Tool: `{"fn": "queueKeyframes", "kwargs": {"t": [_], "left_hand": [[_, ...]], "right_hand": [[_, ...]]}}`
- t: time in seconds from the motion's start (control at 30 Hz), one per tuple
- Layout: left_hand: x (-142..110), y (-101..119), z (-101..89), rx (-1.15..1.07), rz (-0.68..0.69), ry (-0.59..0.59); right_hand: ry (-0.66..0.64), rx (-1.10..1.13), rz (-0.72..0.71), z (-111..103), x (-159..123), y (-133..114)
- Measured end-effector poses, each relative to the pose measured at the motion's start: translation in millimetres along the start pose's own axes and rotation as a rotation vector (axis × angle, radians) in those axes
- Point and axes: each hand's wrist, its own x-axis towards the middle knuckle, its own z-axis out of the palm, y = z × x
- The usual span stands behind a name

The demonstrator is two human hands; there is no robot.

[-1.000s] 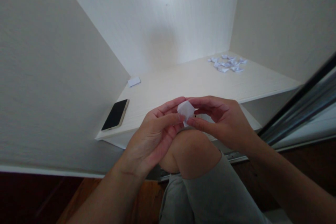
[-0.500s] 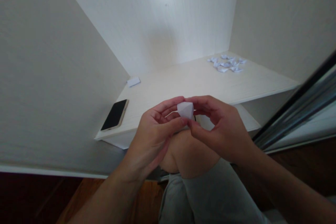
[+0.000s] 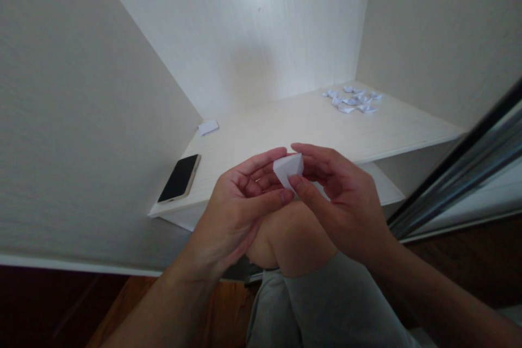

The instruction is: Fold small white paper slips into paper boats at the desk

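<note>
Folded paper (image 3: 282, 165) sits just below the centre of the frame, between your two hands and touching the right one. Your right hand (image 3: 348, 193) has it pinched: the thumb lies over the lower right of its near face, with fingers curled behind. From that hand the paper lies toward the left of the frame. Your left hand (image 3: 232, 206) is cupped on the other side, its fingers curled beside and behind the paper's left corner and its thumb tip just under the lower end; whether it is gripping too, you cannot tell from here. Neither end is plainly the longer axis: the broad top edge slants up toward the right of the frame, while the body narrows downward between your thumbs.

The paper looks white, small and crisp, with flat facets meeting at a crease near its right corner; its underside is hidden from you.

Just beyond, below the paper in the frame, is your bare knee (image 3: 299, 234). Behind your hands spreads a pale shelf (image 3: 261, 128). On it, a dark-faced phone (image 3: 179, 178) rests at the left near the front edge, a flat white slip (image 3: 208, 128) farther back, and a cluster of small white folded pieces (image 3: 354, 100) toward the upper right.
</note>
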Motion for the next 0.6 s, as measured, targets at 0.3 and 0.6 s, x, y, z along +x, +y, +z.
{"fn": "queueKeyframes", "kwargs": {"t": [0.3,0.6], "left_hand": [[2.0,-4.5,-4.4,0.037,0.057,0.0],[-3.6,-2.6,-9.3,0.274,0.16,0.02]], "right_hand": [[-0.05,-0.017,-0.011,-3.5,4.9,-3.1],[-0.147,-0.02,-0.019,-7.8,9.6,-3.3]]}}
